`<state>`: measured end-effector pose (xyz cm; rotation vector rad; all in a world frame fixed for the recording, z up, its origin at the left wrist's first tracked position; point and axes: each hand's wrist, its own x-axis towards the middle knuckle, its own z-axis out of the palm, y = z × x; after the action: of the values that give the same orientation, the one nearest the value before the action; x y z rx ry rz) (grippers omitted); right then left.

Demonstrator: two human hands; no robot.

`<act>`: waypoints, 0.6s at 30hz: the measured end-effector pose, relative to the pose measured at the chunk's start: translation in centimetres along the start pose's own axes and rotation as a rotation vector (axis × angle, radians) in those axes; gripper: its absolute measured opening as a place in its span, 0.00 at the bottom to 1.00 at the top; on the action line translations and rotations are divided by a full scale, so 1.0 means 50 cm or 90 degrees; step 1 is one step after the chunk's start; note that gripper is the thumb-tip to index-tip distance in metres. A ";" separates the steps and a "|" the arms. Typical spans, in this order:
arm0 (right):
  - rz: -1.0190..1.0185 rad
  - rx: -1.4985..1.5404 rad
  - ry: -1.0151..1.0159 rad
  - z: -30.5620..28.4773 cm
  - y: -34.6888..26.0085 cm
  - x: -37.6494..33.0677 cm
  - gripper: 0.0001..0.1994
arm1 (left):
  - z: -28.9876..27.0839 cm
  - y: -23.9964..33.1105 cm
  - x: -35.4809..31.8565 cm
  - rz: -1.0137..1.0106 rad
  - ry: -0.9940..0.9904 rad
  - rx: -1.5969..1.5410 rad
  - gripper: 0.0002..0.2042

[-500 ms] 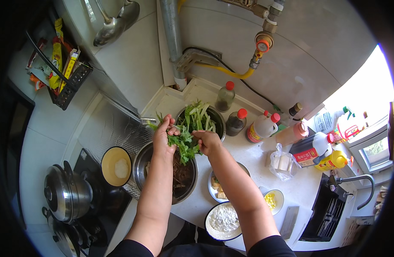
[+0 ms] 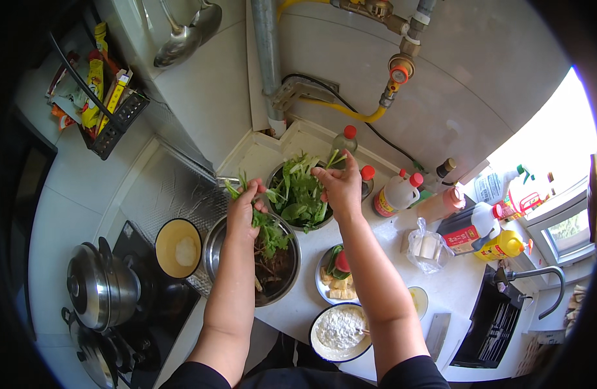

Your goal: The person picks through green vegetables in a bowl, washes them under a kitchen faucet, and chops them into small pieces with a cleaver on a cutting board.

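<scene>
My left hand (image 2: 244, 212) is closed around a bunch of leafy greens (image 2: 270, 235), whose leaves hang over a steel bowl (image 2: 296, 262) with brownish scraps in it. To the right, my right hand (image 2: 344, 188) pinches a green stalk (image 2: 336, 157), its pale end sticking up past the fingers. That hand is above the right side of a second steel bowl (image 2: 324, 223), heaped with leafy green vegetables (image 2: 301, 185). The palm hides part of the pinch.
Nearer me are a plate with yellowish cubes (image 2: 340, 292) and a bowl of flour (image 2: 337, 330). Several bottles (image 2: 397, 194) line the right wall, with a black sink (image 2: 489, 324) beyond. On the left are a yellow bowl (image 2: 177, 230) and a lidded pot (image 2: 104, 285).
My right hand has moved right and up, away from the left hand's bunch, with a stalk in its fingers. The left hand has shifted slightly left and still holds greens.
</scene>
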<state>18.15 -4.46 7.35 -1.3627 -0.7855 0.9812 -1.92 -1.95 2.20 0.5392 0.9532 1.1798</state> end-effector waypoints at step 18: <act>0.163 0.050 -0.236 0.030 0.051 -0.018 0.11 | 0.061 -0.053 -0.004 0.030 -0.001 0.103 0.12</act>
<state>16.12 -4.76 5.01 -1.2494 -0.8480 1.4795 2.05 -2.64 1.80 0.6946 1.0455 1.1496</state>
